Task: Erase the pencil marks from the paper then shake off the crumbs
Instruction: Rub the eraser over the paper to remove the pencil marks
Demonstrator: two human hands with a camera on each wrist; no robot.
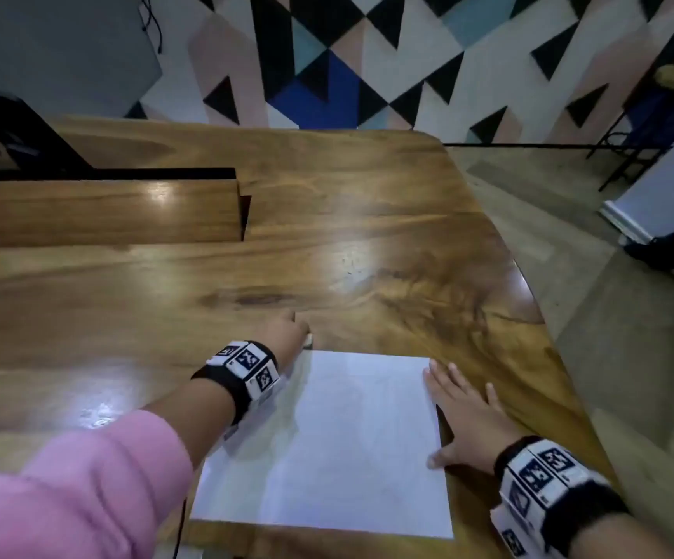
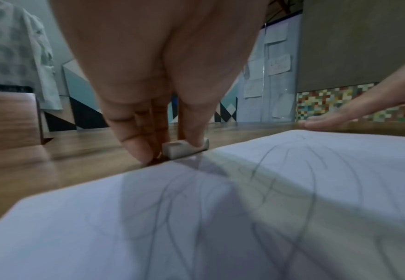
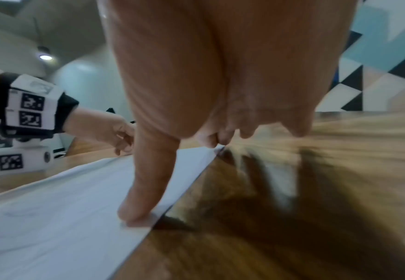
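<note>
Because the eraser [image 2: 184, 149] lies on the wooden table [image 1: 246, 276] just off the far left corner of the paper [image 1: 335, 445], the left hand [image 1: 286, 330] reaches past that corner to it. In the left wrist view the fingertips [image 2: 139, 149] come down beside and on top of the small white block, one finger pressing its upper face; whether the fingers have actually closed round it I cannot tell, so the pickup seems only to be starting.

Meanwhile the right hand [image 1: 464, 421] lies flat and spread along the paper's right edge, thumb [image 3: 146, 189] pressing the sheet near the border while the other fingers rest partly on the table. That placement looks meant to pin the sheet so it will not slide or buckle under rubbing.

Long curved pencil marks [image 2: 280, 180] cross most of the sheet and look untouched, so by my judgement erasing has not begun, and no crumbs show yet.
</note>
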